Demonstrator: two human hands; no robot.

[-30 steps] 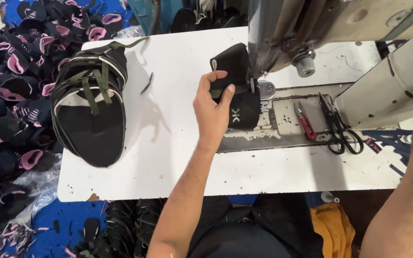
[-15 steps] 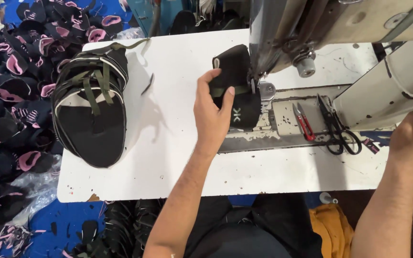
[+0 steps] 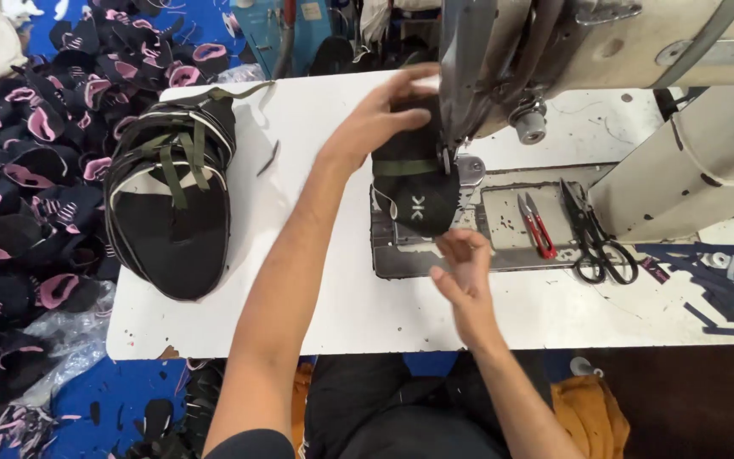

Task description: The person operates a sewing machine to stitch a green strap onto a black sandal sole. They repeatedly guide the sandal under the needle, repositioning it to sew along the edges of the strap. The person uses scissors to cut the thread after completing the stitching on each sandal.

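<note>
In the head view, the person's left hand [image 3: 384, 115] has shifted from lying flat over the middle of the black fabric piece [image 3: 418, 191] to its far end, at the upper middle of the frame, fingers loosely spread and resting on the cloth just beside the head of the sewing machine [image 3: 571, 51]; the right hand [image 3: 465, 268], which half a second ago was only coming in at the right edge of the frame, now sits at the centre, just below the near, rounded end of the piece, its fingers curled toward the thumb as if pinching the edge, though whether it actually grips the cloth cannot be told; the piece itself, black with a green band across it and a small white mark, lies on the metal plate [image 3: 503, 221] of the machine, its far end under the needle area; so both hands now bracket the piece end to end, which looks like positioning it under the needle; on the plate to the right lie red thread snips [image 3: 537, 225] and black scissors [image 3: 592, 234]; at the left of the white tabletop [image 3: 316, 297] a bundle of black pieces tied with green straps [image 3: 172, 195] is unmoved.
</note>
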